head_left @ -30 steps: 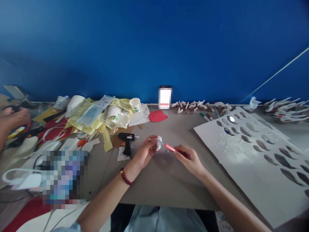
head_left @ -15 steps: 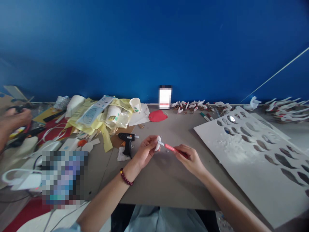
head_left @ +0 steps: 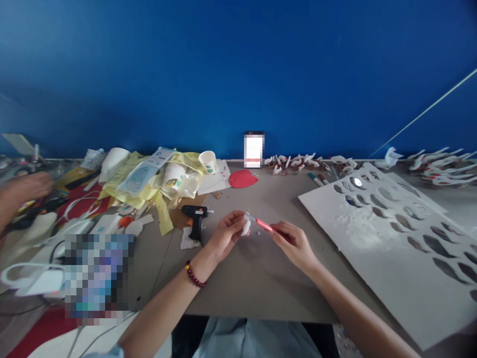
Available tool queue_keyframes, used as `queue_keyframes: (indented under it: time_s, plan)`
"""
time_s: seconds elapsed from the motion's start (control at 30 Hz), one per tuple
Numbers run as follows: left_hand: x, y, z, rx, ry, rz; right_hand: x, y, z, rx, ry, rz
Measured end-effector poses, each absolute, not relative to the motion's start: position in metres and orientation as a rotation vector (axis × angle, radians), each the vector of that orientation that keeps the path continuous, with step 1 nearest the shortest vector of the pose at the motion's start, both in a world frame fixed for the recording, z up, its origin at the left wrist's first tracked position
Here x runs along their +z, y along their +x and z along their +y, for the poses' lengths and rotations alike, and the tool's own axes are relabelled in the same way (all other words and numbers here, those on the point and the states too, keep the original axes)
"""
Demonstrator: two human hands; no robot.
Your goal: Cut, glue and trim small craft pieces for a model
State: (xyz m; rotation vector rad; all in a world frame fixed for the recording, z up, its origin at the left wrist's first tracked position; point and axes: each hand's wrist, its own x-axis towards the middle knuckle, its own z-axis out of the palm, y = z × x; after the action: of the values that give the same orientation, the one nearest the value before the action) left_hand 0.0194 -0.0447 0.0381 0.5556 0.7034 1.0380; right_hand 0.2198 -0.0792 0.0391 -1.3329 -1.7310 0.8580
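My left hand [head_left: 228, 232] pinches a small white foam-like piece [head_left: 246, 227] above the middle of the grey table. In my right hand [head_left: 292, 241] is a craft knife [head_left: 264, 224] with a red handle, its tip pointing left and meeting the top of the white piece. The exact contact of blade and piece is too small to make out. Beside my left hand lies a black glue gun [head_left: 196, 219]. A tiny white scrap [head_left: 258, 232] rests on the table just below the knife.
A white cut-out sheet [head_left: 372, 258] with white crumbs covers the right side. Red-and-white pieces [head_left: 294, 162] line the wall, near a lit phone [head_left: 254, 150] and a red cutout [head_left: 243, 179]. Left are a paper cup [head_left: 207, 162], yellow wrapping, cables and another person's hand [head_left: 32, 191].
The white piece has tilted in my left hand, and the knife tip has shifted up to its top edge. At far left the other person's hand has moved slightly.
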Motion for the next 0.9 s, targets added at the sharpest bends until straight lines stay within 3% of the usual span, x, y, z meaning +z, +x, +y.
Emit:
queue_keyframes:
  time_s: [0.9]
  plan:
    - [0.0390,0.0212,-0.0473,1.004,0.605,0.794,0.0372,0.2184,-0.0805,0.843,-1.338,-1.733]
